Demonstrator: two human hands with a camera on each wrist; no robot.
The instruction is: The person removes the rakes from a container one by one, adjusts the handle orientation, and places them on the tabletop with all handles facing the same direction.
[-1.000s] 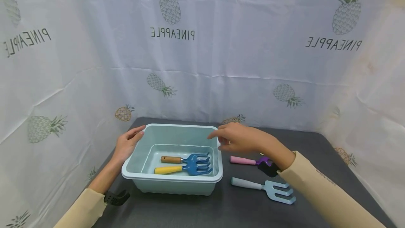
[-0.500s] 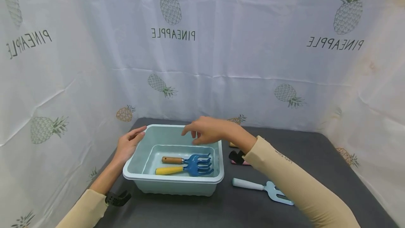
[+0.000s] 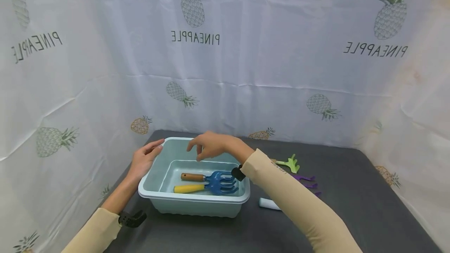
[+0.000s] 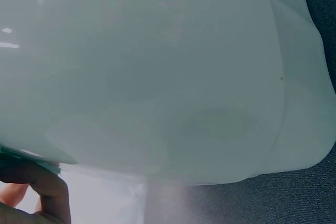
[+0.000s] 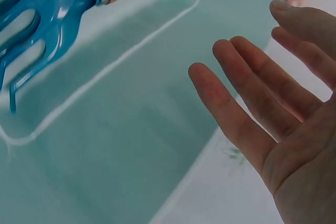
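Observation:
A pale blue-green plastic basin [image 3: 175, 195] stands on the dark table. Inside it lie two blue hand rakes side by side, a rake with a wooden handle [image 3: 192, 177] and a rake with a yellow handle [image 3: 190, 188]. My left hand [image 3: 141, 162] grips the basin's rim at its back left corner; the left wrist view has a bent finger [image 4: 50, 190] by the rim. Over the back of the basin hovers my right hand [image 3: 212, 145], holding nothing. The right wrist view catches its fingers [image 5: 231, 103] apart above the basin's inner wall.
Right of the basin lie a green hand rake [image 3: 291, 163], purple tines [image 3: 311, 185] and a pale handle [image 3: 269, 204], partly hidden by my right sleeve [image 3: 299, 198]. A white curtain [image 3: 246, 61] with pineapple prints encloses the table's back and sides.
My right hand has moved left from the basin's right rim to over its back middle. Its sleeve now covers most of the pale fork. My left hand stays at the rim.

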